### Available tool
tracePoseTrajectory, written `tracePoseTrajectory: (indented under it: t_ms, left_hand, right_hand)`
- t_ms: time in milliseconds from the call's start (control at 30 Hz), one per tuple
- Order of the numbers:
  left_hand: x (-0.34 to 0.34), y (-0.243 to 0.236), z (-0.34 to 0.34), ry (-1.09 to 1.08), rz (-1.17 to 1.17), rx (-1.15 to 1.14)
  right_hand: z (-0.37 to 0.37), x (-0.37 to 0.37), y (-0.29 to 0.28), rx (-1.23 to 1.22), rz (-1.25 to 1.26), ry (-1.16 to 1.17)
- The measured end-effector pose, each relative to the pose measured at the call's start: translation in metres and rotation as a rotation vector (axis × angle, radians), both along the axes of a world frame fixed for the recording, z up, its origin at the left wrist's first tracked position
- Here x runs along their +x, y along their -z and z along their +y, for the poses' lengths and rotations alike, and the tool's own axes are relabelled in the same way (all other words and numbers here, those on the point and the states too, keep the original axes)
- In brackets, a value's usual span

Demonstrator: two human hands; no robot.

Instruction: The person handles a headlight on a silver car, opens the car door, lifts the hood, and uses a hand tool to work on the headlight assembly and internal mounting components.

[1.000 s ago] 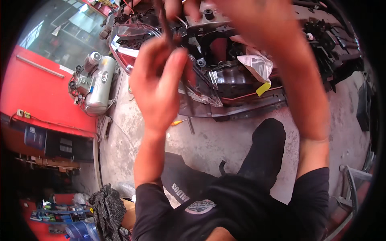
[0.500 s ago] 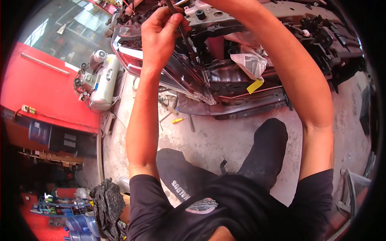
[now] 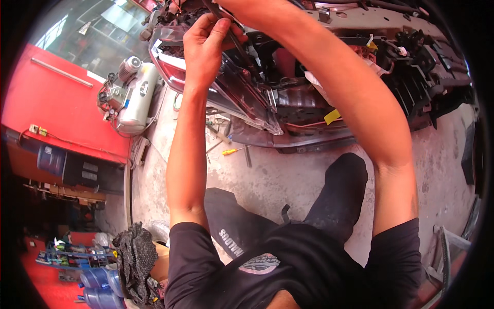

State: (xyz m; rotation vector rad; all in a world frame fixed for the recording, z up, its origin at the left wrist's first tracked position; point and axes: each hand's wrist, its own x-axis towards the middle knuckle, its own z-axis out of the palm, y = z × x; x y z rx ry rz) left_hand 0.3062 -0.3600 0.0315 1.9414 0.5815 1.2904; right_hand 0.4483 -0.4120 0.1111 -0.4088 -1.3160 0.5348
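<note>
My left hand [image 3: 207, 46] is closed round a long, dark, narrow bar [image 3: 241, 50] at the front corner of a partly stripped car [image 3: 314, 95]. The bar slants from the top edge down toward the headlight [image 3: 239, 95], whose clear lens faces me. My right hand [image 3: 231, 4] is at the top edge, beside the upper end of the bar. Most of it is cut off, and its fingers cannot be made out. Under my right forearm, crumpled printed paper [image 3: 319, 85] and a yellow tag [image 3: 332, 117] show on the car front.
On the concrete floor below the bumper lie a yellow-handled screwdriver [image 3: 231, 152] and other tools. A silver air compressor [image 3: 138, 98] stands at left by a red wall [image 3: 67, 108]. Blue water jugs [image 3: 100, 296] and black bubble wrap [image 3: 135, 257] are at lower left; a metal frame [image 3: 445, 257] at right.
My right forearm has swung left and lower across the car front, covering more of the paper. My left hand keeps its grip on the bar. The whole view has shifted slightly.
</note>
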Motion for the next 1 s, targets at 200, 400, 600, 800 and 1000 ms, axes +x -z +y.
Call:
tracePoseTrajectory:
  t_ms: [200,400,600,800,1000]
  left_hand:
    - [-0.004,0.006,0.006,0.033,-0.051,-0.020]
    - [0.003,0.007,0.007,0.002,0.013,0.012]
    - [-0.028,0.011,0.005,-0.189,0.169,0.315]
    - [0.009,0.015,0.006,-0.006,-0.035,0.001]
    - [0.006,0.015,0.007,-0.066,-0.002,0.014]
  right_hand:
    - [0.019,-0.020,-0.003,-0.078,-0.025,0.144]
    - [0.039,-0.022,0.004,0.165,0.044,0.205]
    - [0.029,-0.049,0.017,0.460,-0.252,0.565]
    - [0.057,-0.018,0.007,0.293,-0.235,0.751]
    - [0.094,-0.013,0.001,0.828,-0.251,1.023]
